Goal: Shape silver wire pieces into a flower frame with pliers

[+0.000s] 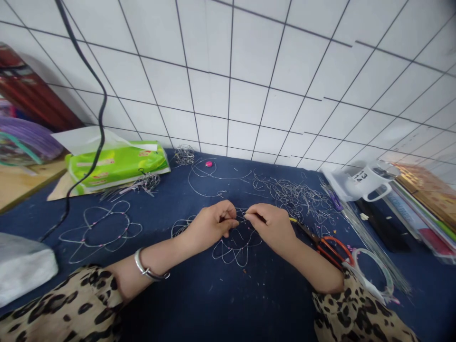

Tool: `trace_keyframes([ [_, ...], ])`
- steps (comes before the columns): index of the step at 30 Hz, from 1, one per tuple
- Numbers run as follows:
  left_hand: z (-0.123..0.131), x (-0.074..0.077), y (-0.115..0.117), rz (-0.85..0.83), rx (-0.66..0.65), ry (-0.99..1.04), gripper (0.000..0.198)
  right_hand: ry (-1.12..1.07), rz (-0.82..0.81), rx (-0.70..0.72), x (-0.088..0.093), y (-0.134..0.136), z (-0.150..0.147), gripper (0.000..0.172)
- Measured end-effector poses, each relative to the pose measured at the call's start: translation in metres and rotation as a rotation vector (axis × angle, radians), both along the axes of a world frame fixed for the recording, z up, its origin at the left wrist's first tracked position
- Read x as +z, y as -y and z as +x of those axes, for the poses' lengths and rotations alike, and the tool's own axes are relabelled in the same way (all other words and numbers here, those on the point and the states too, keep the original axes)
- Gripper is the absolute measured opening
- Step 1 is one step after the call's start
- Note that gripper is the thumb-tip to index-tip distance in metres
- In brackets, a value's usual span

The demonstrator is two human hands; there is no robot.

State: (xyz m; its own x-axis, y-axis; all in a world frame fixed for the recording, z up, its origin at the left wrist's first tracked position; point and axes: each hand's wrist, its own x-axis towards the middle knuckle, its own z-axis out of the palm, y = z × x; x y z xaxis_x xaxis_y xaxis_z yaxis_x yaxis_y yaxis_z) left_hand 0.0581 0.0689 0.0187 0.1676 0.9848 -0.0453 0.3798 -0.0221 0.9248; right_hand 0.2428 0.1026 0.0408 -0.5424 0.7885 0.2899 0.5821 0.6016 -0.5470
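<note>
My left hand (218,219) and my right hand (271,225) are close together over the middle of the blue cloth, each with thumb and forefinger pinched. Thin silver wire (241,213) spans the small gap between the fingertips. Just below lies a flower-shaped wire frame (233,249) with looped petals and small pink beads; its upper part is partly hidden by my hands. More looped wire (181,227) shows behind my left wrist. Orange-handled pliers (333,249) lie beside my right forearm.
A beaded wire ring with petals (103,244) lies at left, near a black cable (101,114) and green tissue pack (117,166). Tangled wire scraps (299,194) spread at back right. A white mug (370,183), straight wires (377,254) and a clear coil (386,270) are at right.
</note>
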Motion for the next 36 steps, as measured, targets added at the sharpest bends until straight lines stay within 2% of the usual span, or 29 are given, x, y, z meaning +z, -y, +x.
trace_keyframes([
  [4,0.0003,-0.0002,-0.0011,-0.032,-0.013,0.046,0.009,-0.125,-0.169,-0.018,0.0013,0.0,-0.0011,0.011],
  [8,-0.0008,-0.0006,-0.0027,-0.085,-0.042,0.101,0.01,-0.208,-0.229,-0.036,-0.0013,-0.0006,-0.0024,0.011],
  [22,-0.0011,0.0059,-0.0024,-0.289,-0.097,0.407,0.011,-0.3,-0.266,-0.021,-0.0043,0.0,-0.0023,0.01],
  [29,-0.0024,0.0012,-0.0052,-0.317,-0.096,0.486,0.014,-0.295,-0.274,0.004,-0.0016,-0.0021,-0.0003,0.009],
  [36,-0.0009,0.0016,-0.0036,-0.327,-0.112,0.502,0.014,-0.281,-0.317,-0.038,-0.0077,-0.0037,-0.0006,0.01],
])
